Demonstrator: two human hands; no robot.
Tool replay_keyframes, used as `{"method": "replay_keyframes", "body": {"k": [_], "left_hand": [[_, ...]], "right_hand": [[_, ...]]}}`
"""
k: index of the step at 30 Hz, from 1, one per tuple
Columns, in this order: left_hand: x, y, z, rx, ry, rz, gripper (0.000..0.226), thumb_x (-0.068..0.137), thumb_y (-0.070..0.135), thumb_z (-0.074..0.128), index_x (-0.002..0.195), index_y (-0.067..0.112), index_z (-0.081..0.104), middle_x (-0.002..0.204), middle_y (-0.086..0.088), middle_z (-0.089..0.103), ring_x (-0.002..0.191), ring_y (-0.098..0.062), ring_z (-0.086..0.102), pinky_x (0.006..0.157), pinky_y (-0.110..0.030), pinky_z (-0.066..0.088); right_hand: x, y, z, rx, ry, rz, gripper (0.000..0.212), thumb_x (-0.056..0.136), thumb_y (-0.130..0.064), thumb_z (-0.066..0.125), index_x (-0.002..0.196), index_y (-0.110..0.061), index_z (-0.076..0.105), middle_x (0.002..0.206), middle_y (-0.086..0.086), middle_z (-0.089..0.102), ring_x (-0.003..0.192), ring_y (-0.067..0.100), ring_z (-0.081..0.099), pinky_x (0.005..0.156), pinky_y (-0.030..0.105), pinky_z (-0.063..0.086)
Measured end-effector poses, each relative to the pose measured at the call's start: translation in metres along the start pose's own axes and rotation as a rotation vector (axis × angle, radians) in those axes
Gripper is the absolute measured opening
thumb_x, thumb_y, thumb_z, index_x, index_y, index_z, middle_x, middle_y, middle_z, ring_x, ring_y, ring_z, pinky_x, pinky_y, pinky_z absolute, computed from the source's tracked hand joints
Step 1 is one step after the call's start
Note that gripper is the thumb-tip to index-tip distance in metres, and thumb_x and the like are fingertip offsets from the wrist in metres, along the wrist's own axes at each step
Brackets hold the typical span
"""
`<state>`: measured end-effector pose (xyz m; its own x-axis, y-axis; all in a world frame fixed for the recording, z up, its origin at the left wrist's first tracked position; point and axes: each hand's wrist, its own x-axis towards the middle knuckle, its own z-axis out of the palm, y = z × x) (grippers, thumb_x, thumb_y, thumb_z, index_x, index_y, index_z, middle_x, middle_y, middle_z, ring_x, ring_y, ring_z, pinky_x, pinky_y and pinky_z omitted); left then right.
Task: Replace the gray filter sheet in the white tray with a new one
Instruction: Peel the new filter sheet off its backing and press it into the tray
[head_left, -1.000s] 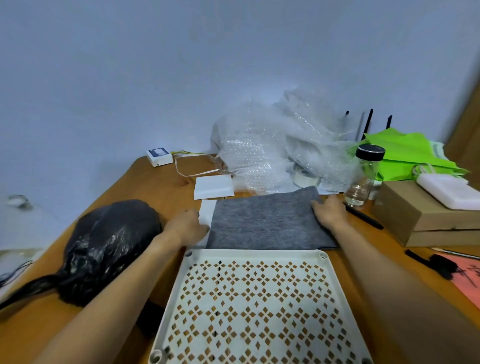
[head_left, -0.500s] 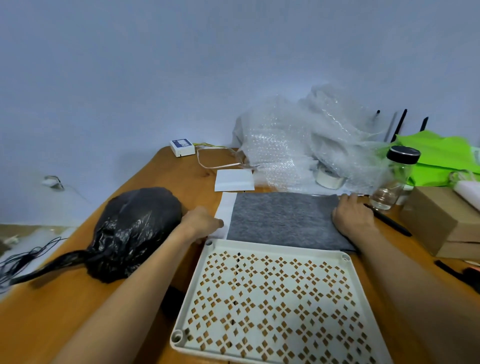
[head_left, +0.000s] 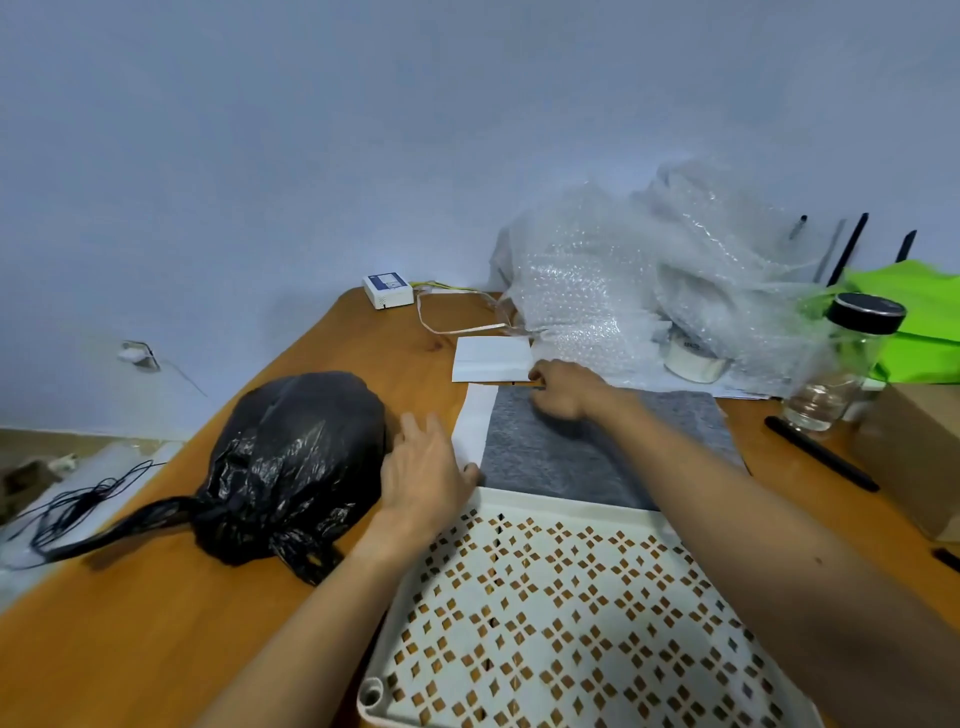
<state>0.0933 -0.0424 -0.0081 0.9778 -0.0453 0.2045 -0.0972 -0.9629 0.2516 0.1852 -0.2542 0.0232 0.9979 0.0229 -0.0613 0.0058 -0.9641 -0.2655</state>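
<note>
Head cam: the gray filter sheet (head_left: 530, 457) is lying flat on the wooden surface (head_left: 156, 623), just past the far rim of the white tray (head_left: 571, 506). The left hand (head_left: 423, 467) is flat with its fingers straight, right beside the black bag (head_left: 291, 457). The right hand (head_left: 563, 389) is at the sheet's far left corner with its fingers curled. Honestly can't tell if it's actually pinching it.

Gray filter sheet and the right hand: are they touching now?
Touching. The head view shows the right hand lying on the gray filter sheet, fingers curled at its far left corner.
</note>
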Motion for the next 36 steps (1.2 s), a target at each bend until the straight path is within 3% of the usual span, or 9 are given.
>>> {"method": "replay_keyframes", "body": {"k": [4,9,14,16,19,22,27,32,36], "left_hand": [[-0.008,-0.006,0.0,-0.083,-0.093,-0.083,0.061,0.088,0.056,0.064,0.125,0.012,0.043,0.125,-0.012,0.049,0.107,-0.036,0.06,0.076,-0.038,0.043],[-0.016,-0.002,-0.001,-0.167,-0.161,-0.117,0.063,0.085,0.061,0.065,0.125,0.017,0.043,0.127,-0.008,0.055,0.109,-0.032,0.06,0.086,-0.042,0.052],[-0.027,0.006,-0.01,-0.069,-0.14,-0.08,0.059,0.09,0.064,0.058,0.121,0.018,0.039,0.083,0.006,0.053,0.079,-0.018,0.059,0.07,-0.034,0.051],[-0.029,0.01,-0.012,-0.091,-0.122,-0.078,0.066,0.091,0.062,0.058,0.132,0.015,0.037,0.081,0.007,0.051,0.081,-0.019,0.057,0.07,-0.033,0.047],[-0.032,0.013,-0.012,-0.22,-0.121,-0.122,0.073,0.09,0.057,0.064,0.142,0.017,0.034,0.108,-0.003,0.066,0.098,-0.026,0.063,0.08,-0.037,0.053],[-0.031,0.01,-0.006,-0.321,-0.148,-0.159,0.066,0.086,0.057,0.068,0.136,0.024,0.04,0.114,-0.003,0.067,0.102,-0.026,0.065,0.087,-0.041,0.056],[-0.029,0.001,0.001,-0.364,-0.09,-0.229,0.062,0.081,0.058,0.07,0.131,0.03,0.045,0.11,0.0,0.071,0.103,-0.024,0.066,0.089,-0.044,0.057],[-0.025,0.0,-0.002,-0.225,-0.003,-0.239,0.081,0.083,0.068,0.062,0.138,0.012,0.043,0.133,-0.011,0.058,0.12,-0.031,0.057,0.095,-0.042,0.048],[-0.01,0.003,-0.004,-0.302,-0.155,-0.296,0.077,0.078,0.079,0.06,0.116,0.012,0.058,0.107,-0.006,0.07,0.101,-0.029,0.066,0.086,-0.044,0.057]], "right_hand": [[0.017,-0.013,0.005,0.064,-0.063,0.031,0.054,0.09,-0.047,0.056,0.134,-0.015,0.057,0.137,0.013,0.06,0.119,0.032,0.058,0.099,0.037,0.047],[0.04,-0.016,0.012,-0.014,-0.074,0.063,0.076,0.08,-0.07,0.053,0.135,-0.018,0.057,0.133,0.013,0.058,0.113,0.031,0.058,0.097,0.043,0.05],[0.056,-0.017,0.006,0.06,-0.158,0.079,0.079,0.079,-0.066,0.059,0.139,-0.014,0.052,0.141,0.01,0.055,0.12,0.029,0.056,0.093,0.038,0.045],[0.062,-0.016,0.003,0.093,-0.184,0.098,0.082,0.071,-0.065,0.062,0.136,-0.015,0.054,0.133,0.008,0.056,0.113,0.027,0.056,0.092,0.039,0.047],[0.067,-0.013,-0.002,0.148,-0.241,0.065,0.064,0.061,-0.054,0.067,0.115,-0.019,0.063,0.116,0.004,0.062,0.098,0.021,0.059,0.078,0.035,0.048],[0.072,-0.007,-0.007,0.259,-0.262,0.019,0.043,0.05,-0.043,0.068,0.088,-0.021,0.068,0.104,0.004,0.068,0.089,0.02,0.06,0.07,0.032,0.044],[0.069,-0.001,-0.013,0.496,-0.254,0.073,0.034,0.05,-0.025,0.065,0.083,-0.016,0.066,0.089,0.011,0.069,0.077,0.025,0.062,0.062,0.034,0.042],[0.056,0.002,-0.019,0.623,-0.228,0.072,0.019,0.055,-0.018,0.058,0.074,-0.019,0.055,0.07,0.009,0.056,0.055,0.022,0.047,0.048,0.025,0.029],[0.045,0.005,-0.025,0.655,-0.187,0.069,0.014,0.053,-0.018,0.055,0.066,-0.019,0.051,0.063,0.007,0.048,0.051,0.02,0.039,0.049,0.025,0.023]]}}
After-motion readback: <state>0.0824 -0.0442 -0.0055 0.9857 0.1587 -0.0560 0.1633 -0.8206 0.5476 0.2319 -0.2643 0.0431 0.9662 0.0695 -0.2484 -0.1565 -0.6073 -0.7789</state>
